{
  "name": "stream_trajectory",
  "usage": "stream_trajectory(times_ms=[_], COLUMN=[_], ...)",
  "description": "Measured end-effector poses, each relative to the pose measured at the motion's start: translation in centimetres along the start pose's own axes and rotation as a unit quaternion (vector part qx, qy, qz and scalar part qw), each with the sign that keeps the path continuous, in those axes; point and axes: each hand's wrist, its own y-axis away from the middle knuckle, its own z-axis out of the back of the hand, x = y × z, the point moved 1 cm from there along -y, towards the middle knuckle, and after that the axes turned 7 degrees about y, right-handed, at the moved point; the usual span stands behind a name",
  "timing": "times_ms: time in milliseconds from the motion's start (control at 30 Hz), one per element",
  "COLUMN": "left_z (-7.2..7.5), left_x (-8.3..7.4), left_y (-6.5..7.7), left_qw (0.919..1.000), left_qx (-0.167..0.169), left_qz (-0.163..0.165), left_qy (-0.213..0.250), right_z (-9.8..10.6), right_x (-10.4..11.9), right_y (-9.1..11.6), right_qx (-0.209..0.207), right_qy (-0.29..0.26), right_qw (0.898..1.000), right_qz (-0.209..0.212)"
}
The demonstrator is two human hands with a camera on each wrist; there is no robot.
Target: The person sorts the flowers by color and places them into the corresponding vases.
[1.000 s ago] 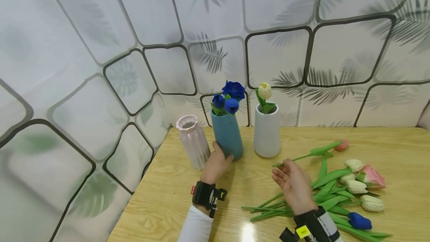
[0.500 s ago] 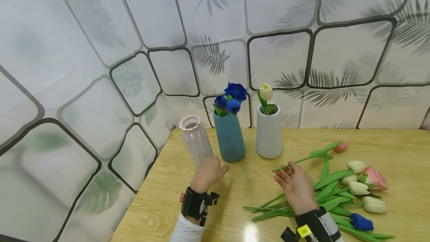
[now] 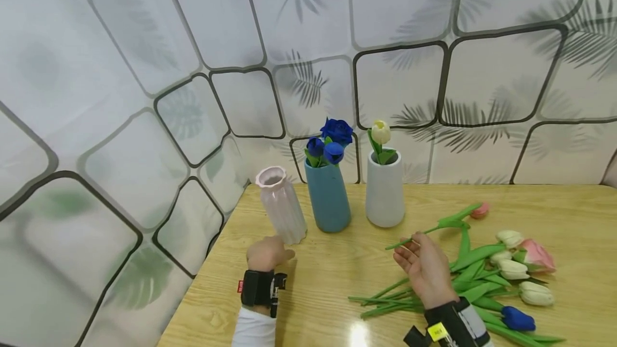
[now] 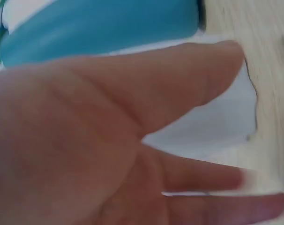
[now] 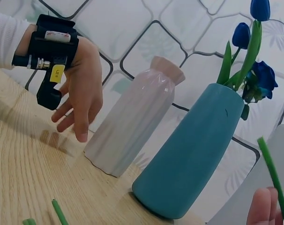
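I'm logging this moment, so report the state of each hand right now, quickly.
Left hand: open, holding nothing.
Right hand: closed, holding a pink tulip.

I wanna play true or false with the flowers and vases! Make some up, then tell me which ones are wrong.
1. The right hand is holding a pink flower. True.
2. The pink vase is full of flowers. False: no flowers show in the pink vase.
3. The blue vase has blue flowers in it. True.
4. The white vase has a cream flower in it. True.
5. The left hand is gripping the white vase. False: the left hand holds nothing and is near the pink vase.
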Motion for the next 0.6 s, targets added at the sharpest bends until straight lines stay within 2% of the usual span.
stream_trajectory(times_ms=[67,133,200,300,400,467,533,600], left_z=[0.4,0.7,0.8,0.6,0.3,0.1,0.0,-0.1], left_x=[1.3,2.2,2.7,3.0,2.9,2.9,2.9,3.0], left_y=[-0.4,-0.9,-1.5,-2.4,-3.3,-3.7,-3.9,-4.0], left_qw=[0.9983,0.9893,0.9735,0.9445,0.9244,0.9137,0.9049,0.9015], left_qx=[0.001,0.005,0.011,0.009,-0.008,-0.022,-0.035,-0.043], left_qz=[-0.017,-0.040,-0.067,-0.100,-0.116,-0.114,-0.115,-0.112], left_qy=[0.056,0.140,0.218,0.313,0.363,0.389,0.408,0.416], right_z=[0.0,-0.1,-0.1,0.0,0.2,0.3,0.4,0.4], right_x=[0.0,-0.1,-0.1,-0.2,-0.3,-0.4,-0.5,-0.5], right_y=[0.0,0.0,-0.1,-0.3,-0.5,-0.6,-0.7,-0.8], right_qx=[0.007,0.013,0.021,0.027,0.025,0.025,0.022,0.022], right_qy=[0.004,0.002,-0.008,-0.024,-0.036,-0.028,-0.027,-0.018], right_qw=[1.000,1.000,1.000,0.999,0.999,0.999,0.999,1.000], right_qz=[0.000,-0.001,-0.002,0.001,-0.004,-0.004,-0.008,-0.006])
